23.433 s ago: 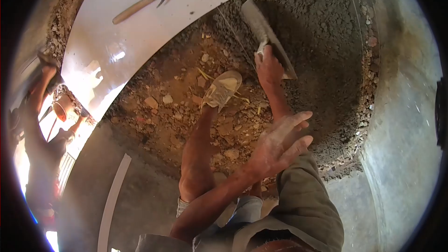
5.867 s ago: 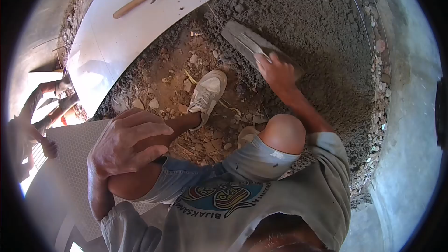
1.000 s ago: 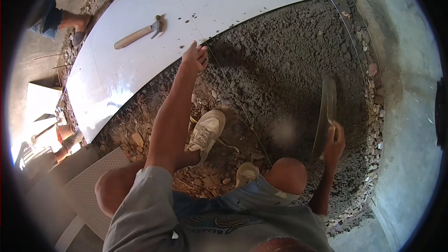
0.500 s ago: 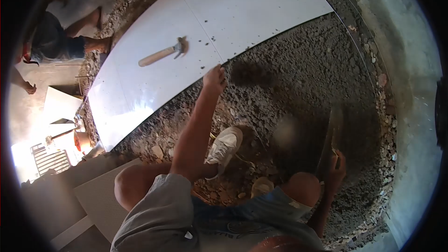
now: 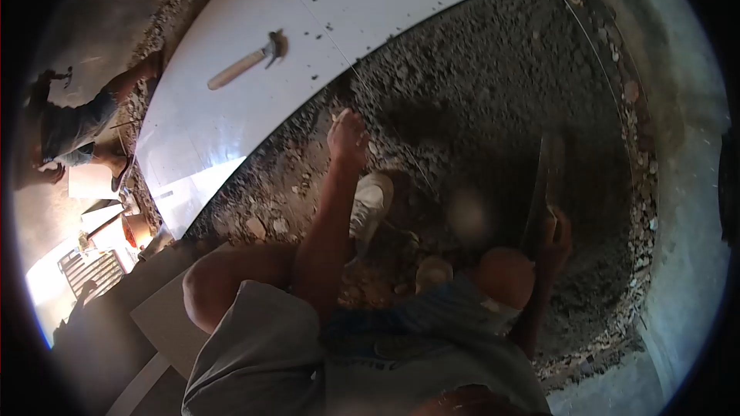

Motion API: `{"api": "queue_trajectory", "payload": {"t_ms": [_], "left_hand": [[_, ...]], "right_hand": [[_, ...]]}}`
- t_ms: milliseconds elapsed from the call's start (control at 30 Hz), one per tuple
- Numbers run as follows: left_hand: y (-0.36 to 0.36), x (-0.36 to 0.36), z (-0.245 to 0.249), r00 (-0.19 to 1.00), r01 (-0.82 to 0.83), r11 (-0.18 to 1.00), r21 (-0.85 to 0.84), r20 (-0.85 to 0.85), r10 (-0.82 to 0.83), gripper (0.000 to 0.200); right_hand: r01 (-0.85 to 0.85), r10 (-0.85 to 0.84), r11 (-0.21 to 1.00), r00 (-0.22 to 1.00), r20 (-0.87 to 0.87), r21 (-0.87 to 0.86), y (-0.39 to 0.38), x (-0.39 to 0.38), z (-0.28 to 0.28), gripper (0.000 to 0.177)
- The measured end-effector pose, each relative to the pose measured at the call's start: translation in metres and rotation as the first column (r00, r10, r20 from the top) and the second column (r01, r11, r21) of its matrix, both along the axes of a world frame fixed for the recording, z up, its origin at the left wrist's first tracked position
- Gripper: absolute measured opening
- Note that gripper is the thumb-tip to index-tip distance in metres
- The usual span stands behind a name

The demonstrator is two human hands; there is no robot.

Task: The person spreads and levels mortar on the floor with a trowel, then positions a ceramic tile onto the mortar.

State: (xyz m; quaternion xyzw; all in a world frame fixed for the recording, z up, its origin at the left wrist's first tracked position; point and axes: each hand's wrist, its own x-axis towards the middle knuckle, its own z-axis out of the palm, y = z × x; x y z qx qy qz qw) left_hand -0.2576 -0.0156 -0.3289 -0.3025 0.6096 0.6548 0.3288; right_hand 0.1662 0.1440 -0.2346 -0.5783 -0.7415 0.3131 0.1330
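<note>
Low on the right, the right hand (image 5: 553, 240) has its grip closed around the handle of the long trowel (image 5: 543, 181). The blade is seen nearly edge-on, its far end pointing away from the person, over the dark, lumpy mortar (image 5: 493, 54). Blur and shadow hide whether the blade touches it. The left hand (image 5: 348, 137) reaches forward over the rubble (image 5: 289, 192), near the border of the mortar, with its fingers curled in; whether that grip pinches anything, I cannot tell.

1 pale shoe (image 5: 370, 202) is planted on the rubble just beside the left forearm, and the tip of another shoe (image 5: 434, 271) shows near the right knee (image 5: 505, 281). Beyond the left hand, a hammer (image 5: 247, 64) with a wooden handle lies on the white slab (image 5: 231, 115), its metal head turned toward dark crumbs (image 5: 317, 36) scattered near a thin seam. 1 taut string (image 5: 597, 58) runs along the mortar's right side. At the far left, another person (image 5: 81, 119) in shorts is near the slab's outer edge, with an orange bucket (image 5: 139, 229) close by.
</note>
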Motion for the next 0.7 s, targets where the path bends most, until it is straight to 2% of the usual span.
{"api": "queue_trajectory", "payload": {"t_ms": [67,167,267,367,400,467,500,533,567,600,633,667,700], "left_hand": [[0.001,0.001,-0.012,0.997,0.078,0.997,-0.027,-0.021,-0.078,0.038],[0.018,-0.004,0.003,0.973,0.229,0.972,-0.059,0.01,-0.229,0.052],[0.029,-0.016,-0.007,0.917,0.398,0.911,-0.104,0.056,-0.395,0.054],[0.035,-0.022,-0.017,0.877,0.48,0.875,-0.057,0.022,-0.48,0.057],[0.034,-0.02,-0.015,0.889,0.457,0.889,-0.036,0.005,-0.457,0.057],[0.03,-0.017,-0.008,0.884,0.468,0.883,0.031,0.0,-0.468,0.056],[0.023,-0.024,-0.023,0.844,0.534,0.845,0.017,0.053,-0.534,0.051],[0.007,-0.025,-0.036,0.83,0.554,0.827,0.095,0.009,-0.557,0.048],[0.005,-0.028,-0.041,0.811,0.573,0.813,0.1,0.068,-0.581,0.049],[0.004,-0.03,-0.046,0.788,0.593,0.798,0.106,0.127,-0.603,0.05],[0.003,-0.029,-0.049,0.76,0.613,0.782,0.114,0.183,-0.623,0.051],[-0.005,-0.027,-0.066,0.787,0.582,0.805,0.116,0.169,-0.594,0.051],[0.004,-0.003,-0.056,0.809,0.554,0.829,0.08,0.182,-0.558,0.051]], "right_hand": [[0.051,-0.05,0.999,0.998,0.023,-0.014,-0.002,0.003,-0.003,0.03],[0.109,-0.114,0.992,0.988,0.104,0.058,-0.008,0.011,-0.01,0.032],[0.181,-0.19,0.98,0.974,0.127,0.079,-0.012,0.009,-0.011,0.034],[0.157,-0.172,0.981,0.978,0.122,0.117,-0.012,0.007,-0.016,0.035],[0.152,-0.169,0.978,0.979,0.113,0.146,-0.013,0.01,-0.027,0.035],[0.162,-0.201,0.954,0.97,0.14,0.251,-0.013,0.007,-0.043,0.033],[0.158,-0.189,0.942,0.979,0.081,0.297,-0.01,0.013,-0.061,0.032],[0.086,-0.151,0.925,0.977,0.151,0.37,-0.004,0.015,-0.077,0.035],[0.086,-0.224,0.938,0.89,0.396,0.337,0.003,0.005,-0.083,0.038],[0.028,-0.239,0.894,0.874,0.423,0.448,0.006,0.007,-0.104,0.039],[0.105,-0.267,0.949,0.766,0.584,0.296,0.012,-0.001,-0.108,0.037],[0.043,-0.294,0.881,0.83,0.475,0.471,0.02,-0.004,-0.103,0.038],[0.051,-0.305,0.823,0.879,0.365,0.565,0.024,-0.016,-0.079,0.04]]}}
